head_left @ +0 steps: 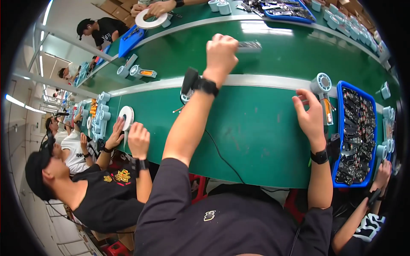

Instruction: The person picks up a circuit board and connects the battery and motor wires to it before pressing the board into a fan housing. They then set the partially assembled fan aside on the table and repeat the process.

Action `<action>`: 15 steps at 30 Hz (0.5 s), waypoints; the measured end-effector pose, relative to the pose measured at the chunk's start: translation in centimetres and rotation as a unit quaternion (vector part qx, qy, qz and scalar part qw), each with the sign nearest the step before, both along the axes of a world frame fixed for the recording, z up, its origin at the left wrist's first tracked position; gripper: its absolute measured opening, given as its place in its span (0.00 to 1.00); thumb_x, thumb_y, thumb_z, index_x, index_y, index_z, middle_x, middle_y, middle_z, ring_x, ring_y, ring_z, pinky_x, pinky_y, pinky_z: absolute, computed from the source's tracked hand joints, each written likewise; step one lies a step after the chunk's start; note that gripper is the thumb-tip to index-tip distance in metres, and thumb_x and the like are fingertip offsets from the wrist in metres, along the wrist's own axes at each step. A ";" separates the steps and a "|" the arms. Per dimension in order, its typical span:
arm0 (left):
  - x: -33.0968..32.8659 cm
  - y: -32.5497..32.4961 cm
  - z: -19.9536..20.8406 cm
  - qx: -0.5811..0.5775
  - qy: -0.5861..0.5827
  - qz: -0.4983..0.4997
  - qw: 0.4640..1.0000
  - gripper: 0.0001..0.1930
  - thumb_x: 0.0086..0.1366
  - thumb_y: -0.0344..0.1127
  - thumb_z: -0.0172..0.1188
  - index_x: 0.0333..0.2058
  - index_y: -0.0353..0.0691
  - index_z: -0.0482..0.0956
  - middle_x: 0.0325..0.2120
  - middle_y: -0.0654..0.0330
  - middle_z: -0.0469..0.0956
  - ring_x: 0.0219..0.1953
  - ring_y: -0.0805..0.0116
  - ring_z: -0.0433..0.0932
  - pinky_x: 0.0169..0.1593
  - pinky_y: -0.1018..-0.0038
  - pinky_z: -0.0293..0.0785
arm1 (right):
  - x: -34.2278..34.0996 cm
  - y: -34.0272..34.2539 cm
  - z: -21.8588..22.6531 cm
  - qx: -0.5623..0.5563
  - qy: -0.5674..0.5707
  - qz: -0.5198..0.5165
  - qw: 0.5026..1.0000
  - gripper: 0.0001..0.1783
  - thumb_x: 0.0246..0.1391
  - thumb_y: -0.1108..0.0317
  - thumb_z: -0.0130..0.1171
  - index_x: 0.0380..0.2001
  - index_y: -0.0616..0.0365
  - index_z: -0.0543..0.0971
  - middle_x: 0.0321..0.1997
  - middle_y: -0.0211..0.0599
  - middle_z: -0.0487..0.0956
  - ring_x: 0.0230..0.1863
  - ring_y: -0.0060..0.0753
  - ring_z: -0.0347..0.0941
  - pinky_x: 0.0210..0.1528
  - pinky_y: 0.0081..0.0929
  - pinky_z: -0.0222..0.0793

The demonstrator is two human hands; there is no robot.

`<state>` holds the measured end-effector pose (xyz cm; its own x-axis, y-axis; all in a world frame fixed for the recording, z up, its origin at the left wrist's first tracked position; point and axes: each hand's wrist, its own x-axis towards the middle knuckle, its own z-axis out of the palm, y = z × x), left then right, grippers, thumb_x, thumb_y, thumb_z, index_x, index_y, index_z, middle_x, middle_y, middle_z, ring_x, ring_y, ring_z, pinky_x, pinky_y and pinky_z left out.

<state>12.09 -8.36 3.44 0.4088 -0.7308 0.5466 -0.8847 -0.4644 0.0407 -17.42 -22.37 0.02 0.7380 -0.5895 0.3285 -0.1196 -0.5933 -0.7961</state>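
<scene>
My left hand (222,55) reaches out over the green belt, its fingers curled closed. A blurred grey ribbed piece (249,46) shows right beside its knuckles; whether the hand grips it, I cannot tell. Below my left wrist, a light blue round part (185,98) with thin wires is mostly hidden by my arm. My right hand (308,113) hovers at the right of the green table (252,136), fingers apart and slightly bent, holding nothing visible. Just beyond it stands a light blue handheld fan (321,83), its handle open with orange wires (328,109) inside.
A blue tray (340,132) full of black parts stands at the right. More light blue fan bodies (141,71) lie on the belt. To the left, a co-worker handles a white tape roll (127,117). A black cable (222,155) crosses the table. Another person's hands show at far right.
</scene>
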 end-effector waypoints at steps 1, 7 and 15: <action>1.4 0.4 -0.3 -0.003 -0.005 0.007 1.000 0.07 0.53 0.27 0.61 0.31 0.44 0.84 0.35 0.55 0.82 0.55 0.49 0.76 0.57 0.54 0.73 | 0.0 0.1 -0.1 -0.003 -0.005 0.007 1.000 0.16 0.60 0.71 0.63 0.50 0.66 0.80 0.42 0.40 0.84 0.39 0.29 0.80 0.45 0.26 0.75; -1.7 3.5 1.5 0.094 -0.151 0.083 0.981 0.11 0.61 0.39 0.65 0.41 0.47 0.87 0.47 0.55 0.82 0.57 0.45 0.74 0.63 0.52 0.70 | -0.4 -1.2 -0.2 -0.049 0.003 0.011 0.999 0.14 0.63 0.69 0.62 0.48 0.65 0.81 0.41 0.39 0.84 0.40 0.28 0.79 0.46 0.24 0.74; -3.9 18.1 -0.7 0.070 0.341 0.078 0.934 0.36 0.60 0.45 0.71 0.64 0.43 0.69 0.54 0.45 0.76 0.52 0.45 0.78 0.57 0.60 0.76 | -2.9 1.5 6.2 0.076 -0.176 0.065 0.979 0.11 0.66 0.76 0.55 0.48 0.66 0.81 0.44 0.36 0.84 0.45 0.27 0.80 0.51 0.25 0.74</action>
